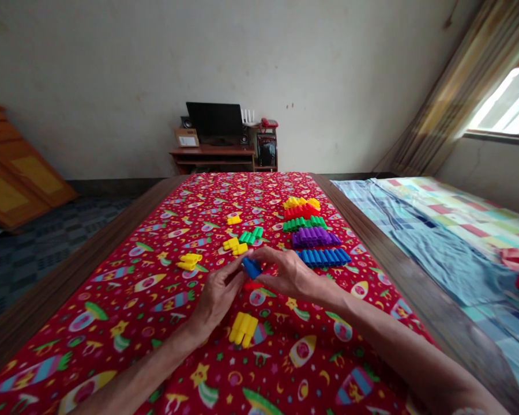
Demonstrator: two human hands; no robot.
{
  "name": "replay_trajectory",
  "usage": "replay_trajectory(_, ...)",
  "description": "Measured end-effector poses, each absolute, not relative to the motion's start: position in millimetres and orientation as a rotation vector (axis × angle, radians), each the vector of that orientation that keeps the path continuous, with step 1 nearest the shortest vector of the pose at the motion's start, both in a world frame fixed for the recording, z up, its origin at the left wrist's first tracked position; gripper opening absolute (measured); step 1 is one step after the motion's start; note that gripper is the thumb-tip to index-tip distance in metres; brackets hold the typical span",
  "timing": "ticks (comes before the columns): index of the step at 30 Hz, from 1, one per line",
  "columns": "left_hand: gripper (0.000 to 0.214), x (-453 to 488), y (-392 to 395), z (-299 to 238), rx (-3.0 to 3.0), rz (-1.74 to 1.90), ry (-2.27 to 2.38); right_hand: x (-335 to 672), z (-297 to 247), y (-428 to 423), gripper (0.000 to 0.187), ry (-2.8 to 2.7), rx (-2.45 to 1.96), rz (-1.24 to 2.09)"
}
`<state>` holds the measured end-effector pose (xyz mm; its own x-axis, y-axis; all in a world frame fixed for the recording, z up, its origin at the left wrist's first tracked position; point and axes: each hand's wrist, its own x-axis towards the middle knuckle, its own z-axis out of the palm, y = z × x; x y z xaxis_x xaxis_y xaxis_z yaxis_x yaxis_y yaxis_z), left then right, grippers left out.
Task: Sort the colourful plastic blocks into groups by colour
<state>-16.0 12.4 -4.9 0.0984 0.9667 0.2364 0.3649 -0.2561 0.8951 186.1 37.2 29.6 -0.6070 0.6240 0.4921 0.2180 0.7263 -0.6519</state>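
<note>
A blue plastic block (pixel 252 268) is held between my two hands over the middle of the cloth. My left hand (pixel 218 291) grips its left side, and my right hand (pixel 288 271) pinches it from the right with curled fingers. Just below it a red block (pixel 251 286) shows in part, the rest hidden by my hands. Yellow blocks (pixel 231 244) and green blocks (pixel 251 235) lie just beyond my fingers. Nearer to me is a joined group of yellow blocks (pixel 243 329); another yellow group (pixel 189 261) sits to the left.
Rows of blue (pixel 324 257), purple (pixel 315 236), green (pixel 304 223), red (pixel 301 211) and yellow blocks (pixel 301 203) line the right side. The patterned red cloth (pixel 147 334) covers the table. A bed (pixel 441 230) stands at right; a desk with a monitor (pixel 215 122) stands against the wall.
</note>
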Motion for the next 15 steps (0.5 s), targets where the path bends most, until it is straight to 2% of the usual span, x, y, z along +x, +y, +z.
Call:
replay_trajectory(3,0.047,-12,8,-1,1.862,1.110,1.336,191,35,36,0.037,-2.293,-0.686,0.650)
replay_trajectory(10,0.038,-16,17,6,2.250,1.016,1.281,199,45,38,0.031,-2.450,-0.777,0.328)
replay_trajectory(15,0.032,-59,46,-1,2.463,0.742,1.330,238,53,49,0.034,-2.457,-1.020,0.093)
